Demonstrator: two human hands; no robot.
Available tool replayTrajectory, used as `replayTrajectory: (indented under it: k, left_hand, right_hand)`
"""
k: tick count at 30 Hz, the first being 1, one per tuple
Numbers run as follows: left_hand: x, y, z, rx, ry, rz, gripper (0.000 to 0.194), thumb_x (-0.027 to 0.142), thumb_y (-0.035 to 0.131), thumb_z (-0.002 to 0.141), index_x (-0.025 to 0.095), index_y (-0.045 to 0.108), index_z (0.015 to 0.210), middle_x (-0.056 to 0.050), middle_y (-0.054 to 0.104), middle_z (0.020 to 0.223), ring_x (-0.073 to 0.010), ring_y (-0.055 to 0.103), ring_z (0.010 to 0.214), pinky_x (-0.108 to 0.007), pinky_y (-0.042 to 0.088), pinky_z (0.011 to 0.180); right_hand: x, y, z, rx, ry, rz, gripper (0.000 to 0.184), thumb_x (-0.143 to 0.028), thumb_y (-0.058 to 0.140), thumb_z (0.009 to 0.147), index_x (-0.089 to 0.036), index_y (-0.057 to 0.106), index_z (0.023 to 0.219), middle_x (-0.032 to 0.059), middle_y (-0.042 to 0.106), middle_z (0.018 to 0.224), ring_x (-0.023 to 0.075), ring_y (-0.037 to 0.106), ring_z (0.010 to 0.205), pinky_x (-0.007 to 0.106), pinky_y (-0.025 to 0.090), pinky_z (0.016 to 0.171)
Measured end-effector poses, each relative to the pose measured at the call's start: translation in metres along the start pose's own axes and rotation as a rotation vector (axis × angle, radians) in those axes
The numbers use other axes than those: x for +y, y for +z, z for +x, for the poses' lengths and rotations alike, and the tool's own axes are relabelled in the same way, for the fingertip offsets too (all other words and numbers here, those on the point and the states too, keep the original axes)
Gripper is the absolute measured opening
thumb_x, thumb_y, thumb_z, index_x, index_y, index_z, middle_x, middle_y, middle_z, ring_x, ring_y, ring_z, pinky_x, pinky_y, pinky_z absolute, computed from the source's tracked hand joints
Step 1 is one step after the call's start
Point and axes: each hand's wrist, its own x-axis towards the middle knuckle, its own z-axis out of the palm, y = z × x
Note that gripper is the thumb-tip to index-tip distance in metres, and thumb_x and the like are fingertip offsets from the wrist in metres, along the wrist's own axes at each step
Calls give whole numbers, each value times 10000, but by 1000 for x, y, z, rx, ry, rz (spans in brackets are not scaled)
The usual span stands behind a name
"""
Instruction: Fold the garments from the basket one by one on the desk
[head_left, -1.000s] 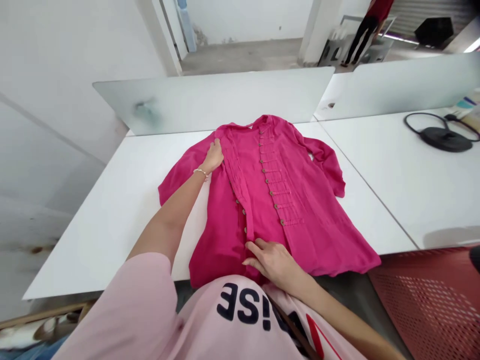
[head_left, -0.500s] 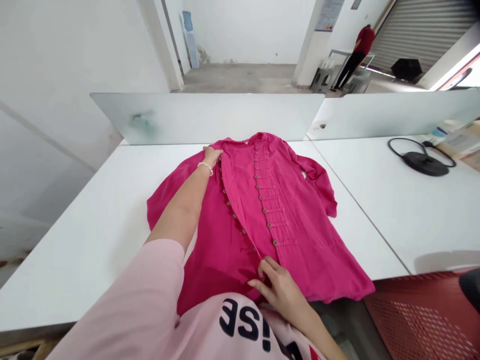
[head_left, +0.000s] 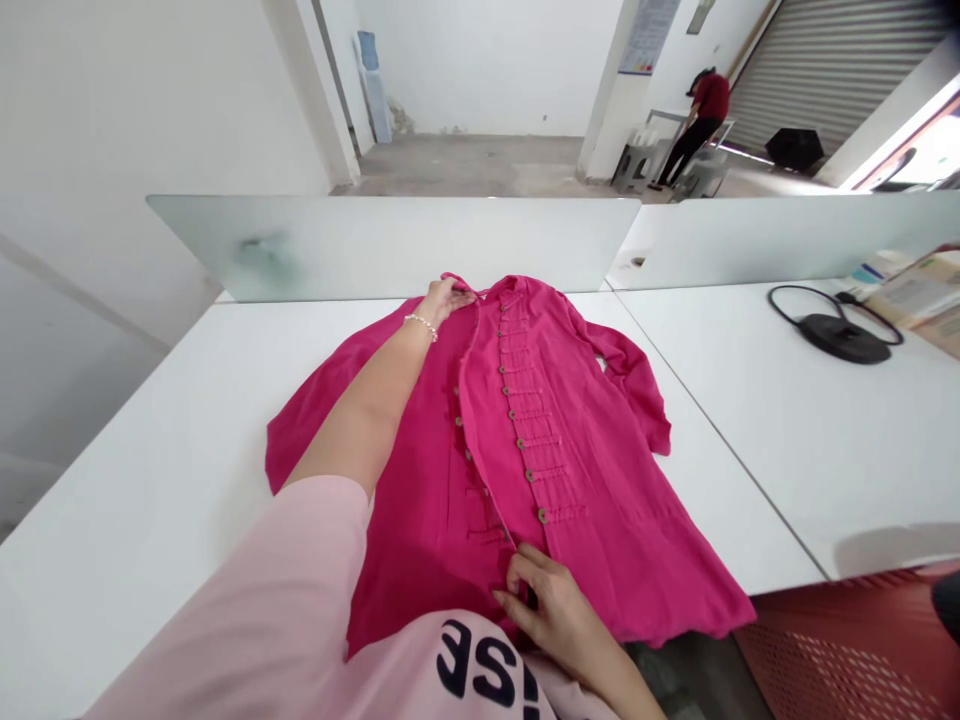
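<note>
Holding a pink shirt [head_left: 615, 500] open-fronted on the white tabletop [head_left: 202, 480]: collar by the far edge, near the frosted partition [head_left: 405, 245], hem hanging over the near edge, my body covering part of it. My left hand [head_left: 448, 298] is gripping the collar end of the left front; exact finger placement partly hidden. My right hand [head_left: 551, 600] has the same front edge pinched between thumb and fingers, low down by the near edge. That edge runs between both hands, buttons showing along it; right front lies flat with its own button row [head_left: 520, 443]. Left sleeve [head_left: 315, 410] angles toward the tabletop's left edge, right sleeve [head_left: 634, 385] sits short of the seam at its right edge. Past the seam: black round device [head_left: 844, 338] with cable, boxes [head_left: 930, 295] near the far right.
</note>
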Motion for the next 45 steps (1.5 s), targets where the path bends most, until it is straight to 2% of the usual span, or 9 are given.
replayTrajectory:
  k: [6,9,14,19,23,26,31,38,45]
  left_hand:
    - [-14,35,-14,-206,189,579,393,240,407,964,123,536,1315,-191,596,1383,-265,589,1274,-460,441,1124]
    - [-24,37,-25,-228,229,666,488,167,422,926,78,493,1401,-211,468,1513,-282,430,1431,-472,287,1229]
    - [-37,35,-49,-218,284,932,580,291,374,987,154,332,1549,-171,222,1661,-332,154,1554,-687,36,1215]
    - [-44,41,-92,-167,313,1034,593,391,265,1027,163,295,1573,-168,204,1666,-333,150,1556,-710,27,1203]
    - [-42,45,-124,-237,299,1070,616,434,279,1024,150,321,1568,-169,197,1667,-362,131,1555,-730,8,1191]
    - [-41,45,-138,-264,284,1076,617,460,278,1022,187,323,1574,-152,205,1669,-365,140,1553,-738,3,1186]
    - [-42,43,-145,-236,270,1064,602,459,272,1019,242,319,1579,-112,203,1675,-343,135,1559,-740,-3,1183]
    - [-47,47,-146,-231,227,1071,612,452,254,1004,265,299,1585,-82,173,1686,-312,107,1568,-734,53,1188]
    - [-57,48,-144,-222,239,1104,669,490,194,986,211,296,1585,-88,179,1683,-310,116,1566,-749,73,1185]
  right_hand:
    - [-2,-1,0,4,0,5,134,-115,597,846,-189,505,783,10,563,811,134,544,727,231,387,662]
    - [-4,-1,-1,11,-20,28,147,-54,568,810,-194,525,826,7,576,838,133,557,747,230,406,685]
    - [-7,0,-1,27,-48,41,192,-23,536,791,-199,540,867,9,579,879,132,566,766,230,423,700]
    - [-6,4,-5,101,-58,111,222,-1,514,777,-191,578,873,17,591,882,131,578,779,233,435,715]
    - [-7,7,-15,164,-48,190,230,-30,551,777,-189,621,928,22,616,910,144,600,839,257,462,776]
    - [-13,10,-27,126,-17,204,276,-61,593,775,-189,645,1013,22,631,941,135,589,804,250,467,737]
    - [-20,12,-40,21,-24,193,353,25,517,740,-185,701,955,17,631,915,108,586,754,207,437,661]
    - [-14,-3,-57,273,6,102,466,108,406,617,-175,714,824,16,605,872,107,568,774,198,431,693]
    - [12,23,-88,57,111,191,243,-25,646,743,-176,740,908,-4,693,868,109,630,765,195,486,711]
